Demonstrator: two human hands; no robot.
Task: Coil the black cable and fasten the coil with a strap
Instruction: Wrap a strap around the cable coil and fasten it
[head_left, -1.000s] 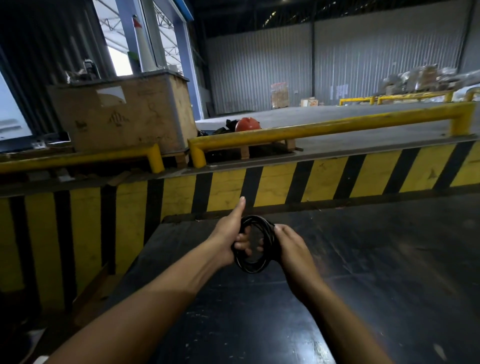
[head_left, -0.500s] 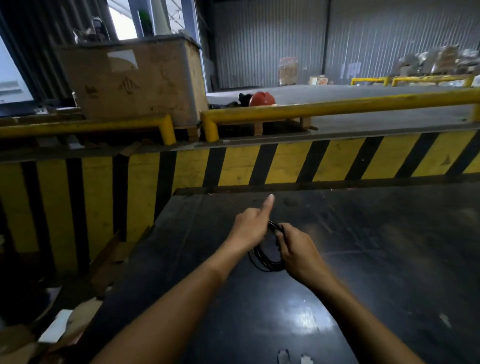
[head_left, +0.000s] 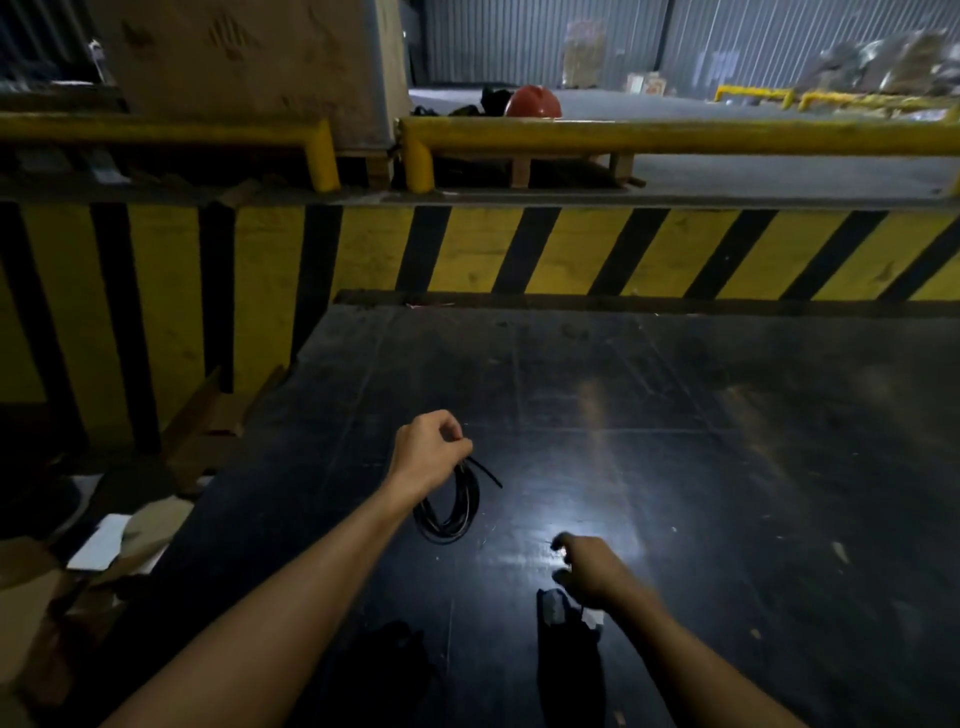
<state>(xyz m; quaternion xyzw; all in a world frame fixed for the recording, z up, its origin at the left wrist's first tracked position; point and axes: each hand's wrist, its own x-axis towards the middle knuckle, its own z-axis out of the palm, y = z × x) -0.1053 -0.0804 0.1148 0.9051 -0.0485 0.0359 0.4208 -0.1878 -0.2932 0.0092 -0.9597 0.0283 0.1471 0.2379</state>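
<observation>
The black cable is wound into a small coil that hangs from my left hand, which pinches it at the top above the dark table. A short loose end sticks out to the right of that hand. My right hand is lower and nearer to me, fingers curled and apart, hovering just above a dark pouch-like item with pale tags on the table. Nothing shows in its grip. I cannot make out a strap for certain.
A yellow-and-black striped barrier runs along the table's far edge, with yellow rails above it. A red helmet lies beyond. Cardboard scraps cover the floor left of the table. Another dark shape lies near my left forearm.
My right hand let go of the coil and dropped back toward me, down to the dark item. The left hand alone now holds the coil. My view tilted downward.
</observation>
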